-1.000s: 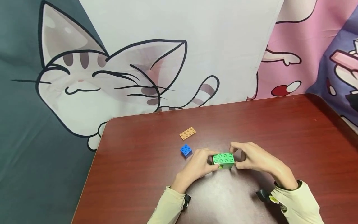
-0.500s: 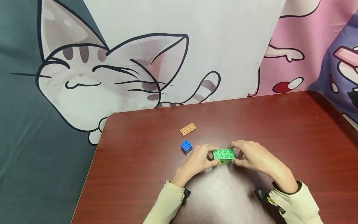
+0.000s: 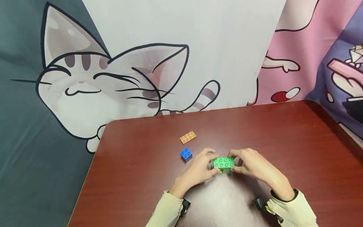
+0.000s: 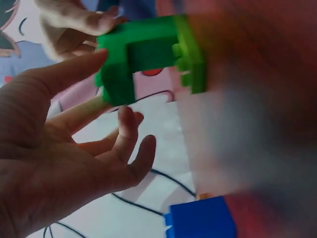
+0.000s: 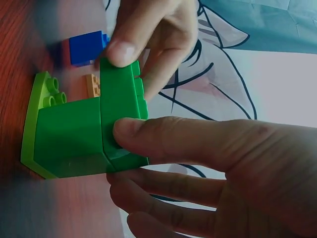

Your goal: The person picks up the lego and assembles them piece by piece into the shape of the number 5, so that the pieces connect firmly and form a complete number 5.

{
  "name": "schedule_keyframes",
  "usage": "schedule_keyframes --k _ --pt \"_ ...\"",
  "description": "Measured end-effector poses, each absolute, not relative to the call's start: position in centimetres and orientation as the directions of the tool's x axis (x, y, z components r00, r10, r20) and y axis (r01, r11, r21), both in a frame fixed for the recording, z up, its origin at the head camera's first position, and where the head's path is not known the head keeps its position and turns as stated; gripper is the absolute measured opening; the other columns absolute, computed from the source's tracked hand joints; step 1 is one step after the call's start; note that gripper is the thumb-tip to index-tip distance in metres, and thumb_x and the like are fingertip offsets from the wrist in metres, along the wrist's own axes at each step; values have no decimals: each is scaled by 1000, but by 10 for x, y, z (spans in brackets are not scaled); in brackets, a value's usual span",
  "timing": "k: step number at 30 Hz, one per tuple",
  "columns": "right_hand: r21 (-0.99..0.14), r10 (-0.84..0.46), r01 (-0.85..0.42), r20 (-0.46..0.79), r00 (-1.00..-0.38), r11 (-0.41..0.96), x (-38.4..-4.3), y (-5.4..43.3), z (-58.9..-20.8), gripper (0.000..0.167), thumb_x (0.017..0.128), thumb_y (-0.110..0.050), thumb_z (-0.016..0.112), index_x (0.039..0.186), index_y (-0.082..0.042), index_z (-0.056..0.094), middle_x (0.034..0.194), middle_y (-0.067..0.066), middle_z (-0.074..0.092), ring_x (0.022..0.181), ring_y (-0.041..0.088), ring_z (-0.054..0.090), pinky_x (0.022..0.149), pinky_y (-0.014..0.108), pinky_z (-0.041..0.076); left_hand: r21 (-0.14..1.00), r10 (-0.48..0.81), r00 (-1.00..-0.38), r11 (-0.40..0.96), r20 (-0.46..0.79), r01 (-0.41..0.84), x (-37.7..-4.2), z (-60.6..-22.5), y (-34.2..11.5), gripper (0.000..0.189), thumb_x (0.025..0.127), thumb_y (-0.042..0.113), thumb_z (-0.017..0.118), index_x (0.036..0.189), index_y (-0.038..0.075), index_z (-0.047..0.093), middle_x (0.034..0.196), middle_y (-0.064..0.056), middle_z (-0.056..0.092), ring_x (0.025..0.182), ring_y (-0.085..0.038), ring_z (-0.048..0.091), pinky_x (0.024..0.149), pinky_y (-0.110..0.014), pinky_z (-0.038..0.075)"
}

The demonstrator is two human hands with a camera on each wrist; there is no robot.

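A long green brick (image 3: 223, 162) with two rows of studs sits on top of a small stack. Below it, in the right wrist view, are a green block (image 5: 69, 136) and a lime-green plate (image 5: 32, 131) against the table. One end of the long brick overhangs the plate, leaving a gap seen in the left wrist view. My left hand (image 3: 199, 166) pinches the overhanging left end between thumb and finger, its other fingers loose. At the other end, my right hand (image 3: 250, 164) pinches the brick with its thumb on the near side.
Left of the hands, a square blue brick (image 3: 186, 154) lies on the reddish-brown table (image 3: 133, 176). A flat tan plate (image 3: 188, 137) with studs lies beyond it. Behind the table's far edge hangs a cloth (image 3: 227, 41) with cartoon cats.
My right hand has closed in from the right, its thumb and finger now on the end of the long green brick. The left hand keeps its pinch. The head view has shifted slightly.
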State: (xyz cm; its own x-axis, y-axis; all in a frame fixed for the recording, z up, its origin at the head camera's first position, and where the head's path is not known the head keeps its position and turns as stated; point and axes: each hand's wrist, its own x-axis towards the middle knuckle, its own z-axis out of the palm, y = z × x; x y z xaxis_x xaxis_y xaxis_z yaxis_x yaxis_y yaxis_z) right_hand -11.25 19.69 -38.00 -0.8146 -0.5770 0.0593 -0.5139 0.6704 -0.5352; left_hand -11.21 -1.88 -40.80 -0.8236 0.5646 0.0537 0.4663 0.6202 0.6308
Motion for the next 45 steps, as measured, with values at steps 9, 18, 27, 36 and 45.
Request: schedule_keyframes --k 9,18,27,36,45 --pt "-525 -559 -501 57 -827 688 -105 199 -387 27 69 -10 77 89 -19 62 76 -14 59 59 -1 50 52 22 42 673 394 -910 640 128 371 -115 -405 -43 24 84 14 67 109 11 64 117 -7 49 107 -22 42 86 -39 37" --pt "-526 -543 -471 22 -839 708 -100 201 -386 31 68 -8 77 91 -21 61 69 -14 53 57 0 45 51 22 38 632 294 -951 757 -97 170 -127 -417 -79 34 85 15 66 109 6 44 103 -9 36 85 -24 43 71 -37 39" --pt "-514 -528 -465 26 -849 721 -102 200 -388 31 67 -8 77 90 -22 61 69 -12 53 58 3 43 50 22 36 500 348 -920 838 -183 217 -134 -425 -85 46 79 18 73 118 4 51 99 -9 54 91 -25 53 75 -45 45" --pt "-508 -535 -476 36 -844 717 -106 194 -385 31 67 -9 76 90 -23 62 70 -10 53 61 7 43 53 24 35 479 322 -937 850 -138 222 -132 -419 -86 42 77 21 76 112 9 57 106 -7 61 94 -24 57 74 -44 47" --pt "-497 -534 -485 51 -844 720 -105 195 -385 31 66 -10 77 91 -20 62 74 -12 54 59 4 41 52 23 34 491 315 -943 842 -109 224 -135 -417 -81 44 79 24 74 116 8 59 102 -8 64 88 -22 59 73 -41 48"
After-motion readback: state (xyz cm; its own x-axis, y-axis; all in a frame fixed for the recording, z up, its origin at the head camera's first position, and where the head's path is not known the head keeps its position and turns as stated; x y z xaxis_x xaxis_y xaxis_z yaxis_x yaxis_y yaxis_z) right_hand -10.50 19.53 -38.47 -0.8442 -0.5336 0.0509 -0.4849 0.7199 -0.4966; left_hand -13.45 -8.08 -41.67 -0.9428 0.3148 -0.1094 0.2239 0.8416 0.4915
